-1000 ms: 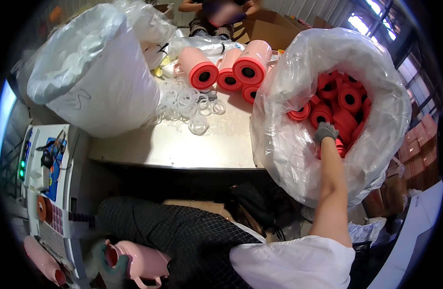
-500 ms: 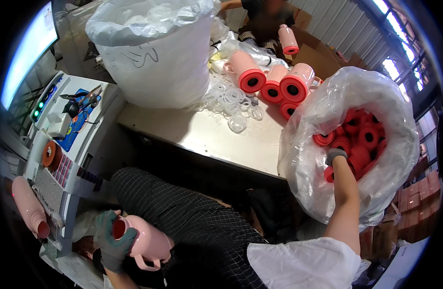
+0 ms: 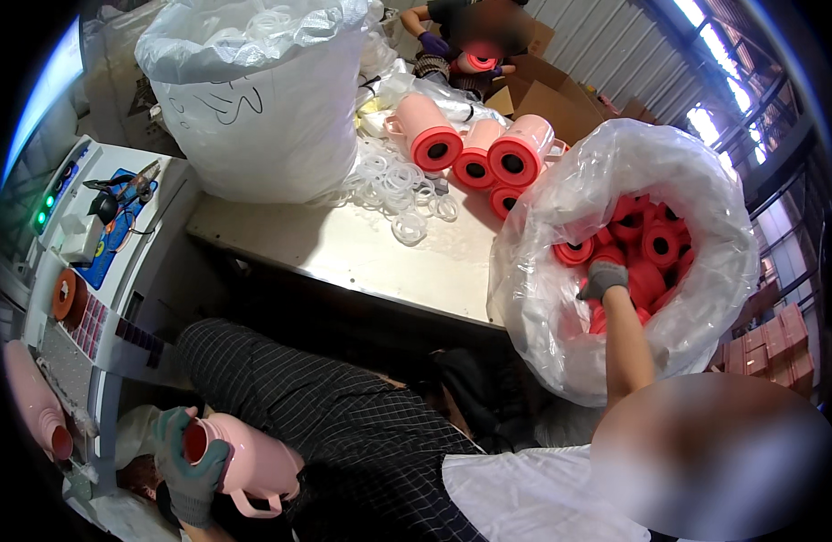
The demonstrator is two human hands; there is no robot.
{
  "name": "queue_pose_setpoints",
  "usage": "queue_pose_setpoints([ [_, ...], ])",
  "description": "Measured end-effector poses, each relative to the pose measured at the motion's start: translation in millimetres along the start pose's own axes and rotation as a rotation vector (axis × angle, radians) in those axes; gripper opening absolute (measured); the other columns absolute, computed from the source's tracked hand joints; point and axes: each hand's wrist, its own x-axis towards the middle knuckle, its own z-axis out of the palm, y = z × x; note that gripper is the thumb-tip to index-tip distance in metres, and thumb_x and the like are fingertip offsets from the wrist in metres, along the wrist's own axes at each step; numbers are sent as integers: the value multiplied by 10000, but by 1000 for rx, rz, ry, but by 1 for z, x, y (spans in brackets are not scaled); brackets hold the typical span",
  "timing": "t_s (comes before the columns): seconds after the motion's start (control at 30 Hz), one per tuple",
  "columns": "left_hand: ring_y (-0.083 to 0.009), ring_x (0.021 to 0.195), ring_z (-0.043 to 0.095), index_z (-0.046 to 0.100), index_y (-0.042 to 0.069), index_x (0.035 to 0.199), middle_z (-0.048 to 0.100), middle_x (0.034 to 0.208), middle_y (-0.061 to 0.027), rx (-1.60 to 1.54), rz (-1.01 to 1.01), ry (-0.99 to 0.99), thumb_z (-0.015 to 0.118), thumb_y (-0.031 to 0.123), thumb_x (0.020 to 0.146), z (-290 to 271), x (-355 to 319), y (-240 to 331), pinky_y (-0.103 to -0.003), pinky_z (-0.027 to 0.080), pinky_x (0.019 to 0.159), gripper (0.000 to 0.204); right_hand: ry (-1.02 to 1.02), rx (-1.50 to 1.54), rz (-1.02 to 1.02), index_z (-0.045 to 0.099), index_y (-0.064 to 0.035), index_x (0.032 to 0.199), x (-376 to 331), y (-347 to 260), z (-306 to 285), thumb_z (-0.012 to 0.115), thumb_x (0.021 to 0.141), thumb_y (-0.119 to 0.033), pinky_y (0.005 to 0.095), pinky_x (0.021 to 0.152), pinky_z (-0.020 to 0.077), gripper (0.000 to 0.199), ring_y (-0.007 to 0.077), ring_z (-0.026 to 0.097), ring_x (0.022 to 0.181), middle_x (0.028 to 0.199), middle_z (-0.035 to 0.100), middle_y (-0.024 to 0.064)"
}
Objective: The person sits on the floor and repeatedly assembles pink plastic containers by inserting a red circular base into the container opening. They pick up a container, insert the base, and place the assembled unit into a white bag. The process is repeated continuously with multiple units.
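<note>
My left hand (image 3: 188,465), in a grey-green glove, is closed round the open neck end of a pink jug (image 3: 260,461). The jug lies tilted beside my checked trousers, its handle downward. My right hand (image 3: 604,280), in a grey glove, reaches into a clear plastic-lined bag (image 3: 533,298) of red round plastic parts (image 3: 658,246). It touches the parts near the bag's left inner side. Its fingertips are partly hidden among them, so a grip cannot be made out. Several pink jugs with red ends (image 3: 515,161) lie stacked on the table left of the bag.
A large white sack (image 3: 253,126) of translucent rings stands on the table (image 3: 416,275), with loose rings (image 3: 389,185) beside it. Left is a white bench (image 3: 154,212) with pliers, and another pink jug (image 3: 36,393). Across the table, a co-worker in purple gloves holds a jug (image 3: 479,61).
My right hand has shifted slightly among the red parts and shows more of its glove. The left keeps its jug. The co-worker's jug has turned its red end this way. The whole view has shifted.
</note>
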Motion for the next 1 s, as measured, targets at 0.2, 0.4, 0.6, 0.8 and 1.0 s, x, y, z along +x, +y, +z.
queue_pose_setpoints([
  [0.2, -333, 1096, 583, 600, 14, 1199, 596, 1170, -154, 122, -17, 59, 781, 186, 712, -15, -3, 15, -441, 470, 997, 547, 998, 732, -164, 720, -55, 1225, -29, -45, -85, 760, 863, -416, 483, 969, 515, 513, 377, 660, 1078, 1140, 701, 166],
  [0.4, -203, 1184, 586, 558, 17, 1355, 599, 1316, -93, -536, -263, 743, 522, 216, 1072, -41, -69, -45, -350, 448, 1062, 348, 522, 1900, -825, 685, 56, 1226, -96, -273, -124, 645, 1049, -347, 335, 843, 539, 441, 167, 650, 944, 1066, 718, 97],
  [0.6, -168, 1078, 620, 612, 56, 1203, 660, 1173, -48, -1157, -264, 940, 434, 293, 1142, 42, -102, -94, -323, 499, 994, 303, -243, 2109, -1468, 642, 46, 1265, -286, -432, -166, 671, 1017, -253, 348, 842, 519, 389, 182, 604, 952, 1079, 652, 90],
  [0.8, -285, 1240, 632, 570, 16, 1356, 663, 1335, -131, -1227, -281, 853, 349, 244, 1134, 71, -109, -82, -422, 487, 1114, 388, 457, 1649, -2064, 664, 45, 1313, -322, -446, -160, 787, 843, -204, 409, 869, 499, 546, 302, 597, 972, 1106, 636, 143],
  [1.0, -230, 1051, 666, 580, 39, 1254, 674, 1171, -100, -227, -280, 688, 508, 316, 1078, 88, -113, -88, -363, 551, 916, 336, 650, 1571, -2207, 673, 19, 1310, -307, -435, -146, 739, 931, -446, 414, 866, 489, 603, 296, 609, 995, 1133, 669, 134],
])
